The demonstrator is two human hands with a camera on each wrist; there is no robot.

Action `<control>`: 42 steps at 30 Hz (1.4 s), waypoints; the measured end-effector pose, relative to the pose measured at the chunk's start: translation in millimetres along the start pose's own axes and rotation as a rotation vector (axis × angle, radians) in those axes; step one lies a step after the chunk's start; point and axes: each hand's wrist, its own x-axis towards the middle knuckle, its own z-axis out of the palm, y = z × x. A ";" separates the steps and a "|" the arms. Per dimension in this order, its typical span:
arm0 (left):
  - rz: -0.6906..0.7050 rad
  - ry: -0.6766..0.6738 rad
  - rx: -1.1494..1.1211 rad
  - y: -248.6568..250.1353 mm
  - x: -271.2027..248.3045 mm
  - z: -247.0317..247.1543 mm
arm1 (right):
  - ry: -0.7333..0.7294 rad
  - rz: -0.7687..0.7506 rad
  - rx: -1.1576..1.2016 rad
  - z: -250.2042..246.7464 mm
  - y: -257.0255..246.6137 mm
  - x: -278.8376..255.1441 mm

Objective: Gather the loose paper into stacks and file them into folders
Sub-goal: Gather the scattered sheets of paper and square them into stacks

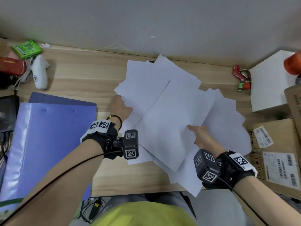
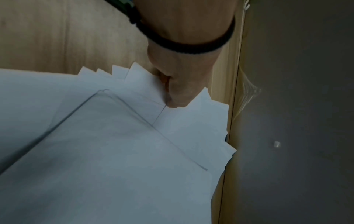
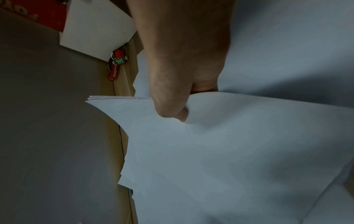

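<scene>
Several loose white paper sheets (image 1: pixel 172 111) lie fanned across the middle of the wooden desk (image 1: pixel 91 74). My left hand (image 1: pixel 121 106) pinches the left edge of the sheets (image 2: pixel 134 121), thumb on top and fingers hidden beneath. My right hand (image 1: pixel 199 133) grips a bundle of the upper sheets (image 3: pixel 229 144) at its right edge, thumb on top, and that bundle is lifted and curved in the right wrist view. Two blue folders (image 1: pixel 48 144) lie closed at the left, one overlapping the other.
A green box (image 1: pixel 26 48), a red pouch (image 1: pixel 12 66) and a white bottle (image 1: pixel 39 71) sit at the back left. A red keychain (image 1: pixel 241 77), a white box (image 1: pixel 270 82) and cardboard parcels (image 1: pixel 276 152) crowd the right side. A grey wall (image 1: pixel 146 22) stands behind.
</scene>
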 end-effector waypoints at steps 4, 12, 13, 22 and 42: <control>0.078 -0.035 0.049 3.0 -8.9 14.3 | -0.031 0.017 0.041 -0.5 0.3 4.2; 0.180 0.133 0.180 26.1 15.1 -17.1 | -0.045 0.041 0.074 -1.9 11.3 12.1; 0.175 0.124 0.198 32.3 17.5 -16.2 | -0.044 0.050 0.076 -2.8 12.7 13.6; 0.155 0.099 -0.079 46.6 14.3 5.6 | -0.047 0.083 0.105 -1.1 15.5 12.6; 0.307 -0.151 -0.415 84.1 -66.0 -32.8 | 0.135 -0.054 0.152 8.2 34.6 -11.0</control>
